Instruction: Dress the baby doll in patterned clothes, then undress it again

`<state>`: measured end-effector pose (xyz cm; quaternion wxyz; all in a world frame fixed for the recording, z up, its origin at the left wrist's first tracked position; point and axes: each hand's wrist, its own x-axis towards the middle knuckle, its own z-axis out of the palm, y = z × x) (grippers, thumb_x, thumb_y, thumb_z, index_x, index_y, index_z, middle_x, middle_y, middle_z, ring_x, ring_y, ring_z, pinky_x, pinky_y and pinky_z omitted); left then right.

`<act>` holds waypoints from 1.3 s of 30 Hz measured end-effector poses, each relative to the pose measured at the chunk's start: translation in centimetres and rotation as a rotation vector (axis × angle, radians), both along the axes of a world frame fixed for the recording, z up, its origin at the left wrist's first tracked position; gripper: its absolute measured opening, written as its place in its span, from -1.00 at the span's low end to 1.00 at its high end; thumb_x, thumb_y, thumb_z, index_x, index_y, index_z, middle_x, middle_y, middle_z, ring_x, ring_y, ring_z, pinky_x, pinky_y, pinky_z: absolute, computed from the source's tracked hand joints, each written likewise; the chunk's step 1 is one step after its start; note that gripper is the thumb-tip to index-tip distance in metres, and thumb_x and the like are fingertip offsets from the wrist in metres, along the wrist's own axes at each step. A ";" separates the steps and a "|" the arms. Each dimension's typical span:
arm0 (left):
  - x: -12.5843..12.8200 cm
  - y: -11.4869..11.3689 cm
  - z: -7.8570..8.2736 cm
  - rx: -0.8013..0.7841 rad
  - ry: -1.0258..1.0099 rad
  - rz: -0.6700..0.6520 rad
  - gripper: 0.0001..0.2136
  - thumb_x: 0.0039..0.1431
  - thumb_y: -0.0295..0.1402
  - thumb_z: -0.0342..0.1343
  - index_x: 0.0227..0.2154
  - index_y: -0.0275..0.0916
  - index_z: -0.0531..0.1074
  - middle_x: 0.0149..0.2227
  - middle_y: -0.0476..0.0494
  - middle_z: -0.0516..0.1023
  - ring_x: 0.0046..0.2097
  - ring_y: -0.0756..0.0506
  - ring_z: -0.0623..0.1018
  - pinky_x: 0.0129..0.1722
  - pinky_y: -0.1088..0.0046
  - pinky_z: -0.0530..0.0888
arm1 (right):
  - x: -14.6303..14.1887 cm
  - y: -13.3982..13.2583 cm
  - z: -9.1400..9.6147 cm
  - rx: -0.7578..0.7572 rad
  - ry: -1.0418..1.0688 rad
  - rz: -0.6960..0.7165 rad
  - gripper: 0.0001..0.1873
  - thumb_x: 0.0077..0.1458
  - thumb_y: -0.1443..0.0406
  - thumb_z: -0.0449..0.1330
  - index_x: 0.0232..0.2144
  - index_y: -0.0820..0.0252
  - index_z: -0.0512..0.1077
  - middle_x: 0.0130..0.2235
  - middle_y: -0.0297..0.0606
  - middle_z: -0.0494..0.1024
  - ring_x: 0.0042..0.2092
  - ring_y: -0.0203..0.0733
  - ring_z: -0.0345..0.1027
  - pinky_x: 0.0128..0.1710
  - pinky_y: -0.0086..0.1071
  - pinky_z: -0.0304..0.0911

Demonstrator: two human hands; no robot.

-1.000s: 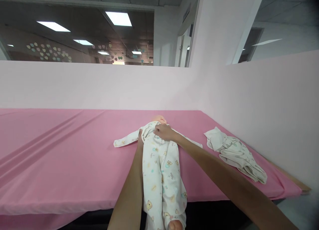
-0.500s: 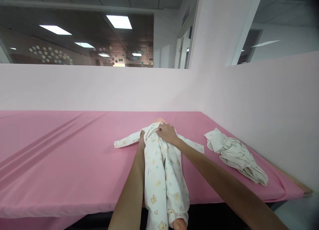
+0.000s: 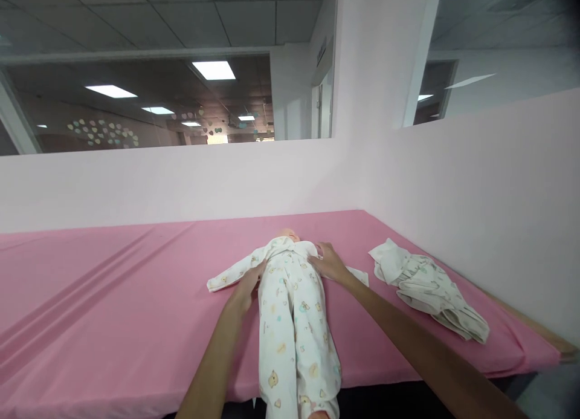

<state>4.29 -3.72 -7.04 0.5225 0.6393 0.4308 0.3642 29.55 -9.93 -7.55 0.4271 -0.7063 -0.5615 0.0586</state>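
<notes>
A baby doll [image 3: 289, 235] lies on its back on the pink sheet [image 3: 113, 298], dressed in a white printed sleepsuit [image 3: 292, 310] with its legs toward me. My left hand [image 3: 247, 281] rests flat against the suit's left side under the outstretched sleeve, fingers extended. Resting on the doll's other side near the shoulder and right sleeve is my right hand [image 3: 330, 263], fingers spread. Neither hand holds anything.
A crumpled white garment [image 3: 426, 286] lies on the sheet at the right, close to the pale pink wall [image 3: 475, 195]. The table's wooden edge [image 3: 557, 345] shows at far right. A glass partition runs behind the back wall.
My right hand left the doll's chest and moved out to its right side. My left hand slid back a little along the left side. The camera tilted, showing more ceiling.
</notes>
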 end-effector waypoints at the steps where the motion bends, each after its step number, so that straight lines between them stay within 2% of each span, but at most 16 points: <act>1: -0.4 -0.2 0.0 0.035 0.067 0.032 -0.42 0.01 0.14 0.07 -0.12 -0.28 0.42 -0.22 -0.26 0.56 -0.17 -0.23 0.53 -0.19 0.27 0.44 | -0.1 0.0 -0.1 0.008 0.025 0.014 -0.57 0.00 0.15 0.13 -0.09 0.24 0.36 -0.19 -0.17 0.47 -0.24 -0.14 0.36 -0.32 -0.36 0.22; 4: -1.0 -0.5 0.6 0.176 0.242 0.143 -0.46 0.03 0.09 0.07 -0.10 -0.25 0.36 -0.14 -0.27 0.51 -0.14 -0.22 0.51 -0.18 0.26 0.41 | -1.1 0.0 -0.2 0.045 0.072 0.047 -0.75 0.05 0.17 0.05 -0.31 0.21 0.38 -0.49 -0.37 0.40 -0.46 -0.24 0.26 -0.47 -0.42 0.14; 6: -0.6 -0.4 1.1 0.302 0.341 0.204 -0.56 0.10 0.02 0.03 -0.12 -0.22 0.34 -0.12 -0.25 0.47 -0.12 -0.20 0.49 -0.14 0.25 0.38 | -2.1 -0.5 0.1 0.098 0.069 0.056 -0.79 0.09 0.19 -0.02 -0.44 0.17 0.32 -0.55 -0.42 0.31 -0.50 -0.25 0.19 -0.49 -0.42 0.09; 9: 0.7 -0.2 2.1 0.512 0.465 0.239 -0.68 0.15 -0.12 0.00 -0.11 -0.17 0.32 -0.08 -0.22 0.40 -0.06 -0.19 0.43 -0.12 0.27 0.35 | -3.6 -1.8 0.7 0.199 0.027 0.084 -0.79 0.14 0.22 -0.06 -0.49 0.13 0.24 -0.51 -0.39 0.31 -0.42 -0.22 0.20 -0.42 -0.39 0.10; 12: 2.5 0.0 2.9 0.712 0.569 0.247 -0.69 0.17 -0.19 -0.01 -0.05 -0.14 0.28 -0.03 -0.20 0.36 0.03 -0.21 0.36 -0.07 0.28 0.31 | -5.0 -3.3 1.2 0.284 -0.035 0.121 -0.82 0.14 0.26 -0.04 -0.49 0.12 0.22 -0.45 -0.36 0.34 -0.32 -0.19 0.21 -0.28 -0.34 0.11; 17: 4.3 1.0 3.8 0.945 0.752 0.265 -0.77 0.19 -0.35 -0.06 -0.09 -0.16 0.31 -0.16 -0.21 0.40 -0.08 -0.22 0.39 -0.14 0.28 0.29 | -5.6 -4.9 0.3 0.359 -0.096 0.148 -0.84 0.13 0.30 -0.02 -0.50 0.12 0.21 -0.44 -0.33 0.31 -0.31 -0.17 0.18 -0.25 -0.30 0.09; 22: 3.6 1.4 4.2 1.089 0.896 0.267 -0.79 0.19 -0.47 -0.14 -0.23 -0.20 0.38 -0.24 -0.26 0.41 -0.16 -0.22 0.40 -0.19 0.27 0.27 | -5.1 -5.4 -0.7 0.408 -0.086 0.136 -0.87 0.16 0.30 -0.03 -0.43 0.13 0.25 -0.34 -0.26 0.37 -0.23 -0.14 0.21 -0.17 -0.26 0.13; 26: 3.7 0.4 4.6 1.226 0.937 0.188 -0.76 0.18 -0.42 -0.05 -0.09 -0.14 0.35 -0.12 -0.22 0.40 -0.09 -0.20 0.38 -0.13 0.29 0.25 | -5.9 -5.2 -0.4 0.417 -0.064 0.135 -0.87 0.19 0.29 -0.04 -0.41 0.12 0.24 -0.32 -0.27 0.38 -0.22 -0.15 0.22 -0.18 -0.29 0.14; 29: 4.5 -0.2 5.0 1.300 0.957 0.127 -0.77 0.22 -0.39 -0.07 -0.09 -0.12 0.35 -0.12 -0.18 0.42 -0.08 -0.18 0.37 -0.11 0.29 0.24 | -6.8 -5.0 0.2 0.412 -0.054 0.122 -0.83 0.22 0.27 -0.06 -0.43 0.11 0.20 -0.38 -0.32 0.35 -0.26 -0.17 0.21 -0.21 -0.31 0.13; 34: 4.1 -0.2 5.8 1.310 0.998 0.165 -0.74 0.22 -0.53 -0.17 -0.18 -0.18 0.39 -0.21 -0.22 0.44 -0.13 -0.19 0.39 -0.15 0.27 0.22 | -6.3 -4.7 0.1 0.381 -0.059 0.073 -0.84 0.22 0.26 -0.06 -0.39 0.11 0.24 -0.36 -0.32 0.40 -0.24 -0.16 0.24 -0.18 -0.30 0.13; 37: 2.8 0.0 6.0 1.274 1.023 0.243 -0.70 0.17 -0.62 -0.21 -0.24 -0.22 0.39 -0.26 -0.25 0.44 -0.17 -0.21 0.39 -0.19 0.25 0.21 | -5.0 -4.0 -1.0 0.330 -0.068 0.033 -0.92 0.13 0.28 0.02 -0.33 0.12 0.29 -0.30 -0.28 0.43 -0.19 -0.12 0.26 -0.13 -0.27 0.13; 39: 1.9 -0.1 5.9 1.253 1.041 0.273 -0.70 0.15 -0.64 -0.22 -0.29 -0.24 0.39 -0.30 -0.25 0.43 -0.20 -0.22 0.39 -0.22 0.24 0.21 | -4.1 -3.4 -2.0 0.289 -0.057 -0.015 -0.87 0.08 0.29 0.05 -0.28 0.14 0.31 -0.24 -0.23 0.43 -0.16 -0.09 0.27 -0.14 -0.26 0.14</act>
